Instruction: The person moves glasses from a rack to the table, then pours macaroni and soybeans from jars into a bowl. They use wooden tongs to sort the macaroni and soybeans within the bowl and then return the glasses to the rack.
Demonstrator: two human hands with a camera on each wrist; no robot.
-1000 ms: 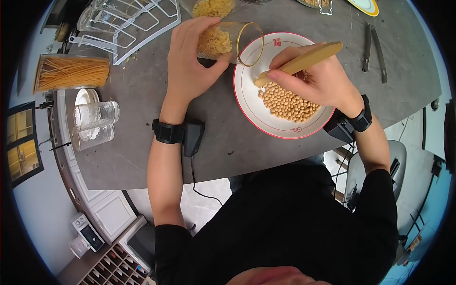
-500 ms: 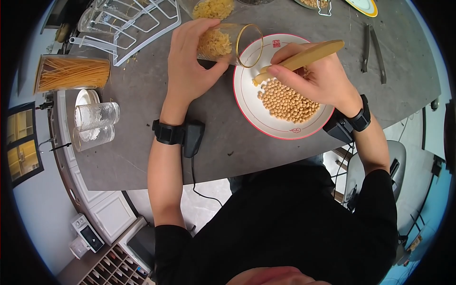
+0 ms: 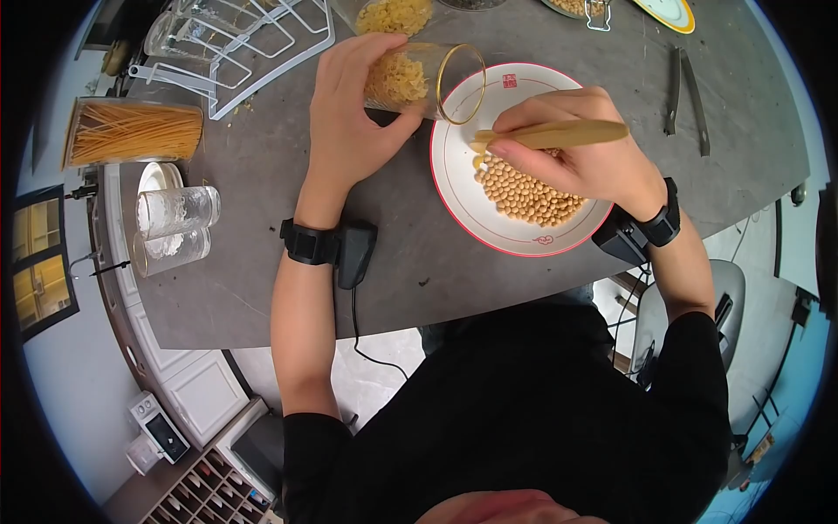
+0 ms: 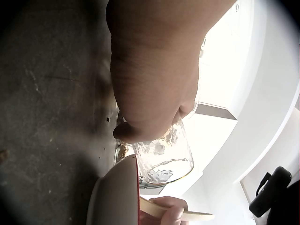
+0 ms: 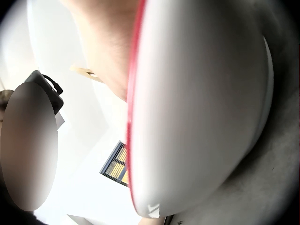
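Note:
My left hand (image 3: 353,113) grips a glass jar (image 3: 449,83) with a gold rim, lying tilted with its mouth over the bowl's left edge. Small yellow pasta pieces (image 3: 397,79) sit toward the jar's base. Wooden tongs (image 3: 572,134) are pinched in my right hand (image 3: 585,144), their tips low over the bowl, with a small yellow piece (image 3: 477,162) at them. The white bowl (image 3: 454,188) has a red rim and holds a heap of beige beans (image 3: 528,192). In the right wrist view, the bowl's outer wall (image 5: 197,103) hides most of the right hand.
A white wire rack (image 3: 271,74), a container of spaghetti (image 3: 135,133) and two glasses (image 3: 179,214) stand to the left. More yellow pasta (image 3: 393,16) is behind the jar. At right lie dark metal tongs (image 3: 688,100); a yellow-rimmed plate (image 3: 668,12) is farther back.
The wooden tongs' rear end has swung toward the body as my right hand turned, with the tips staying over the bowl's left part. The left hand and jar are almost still.

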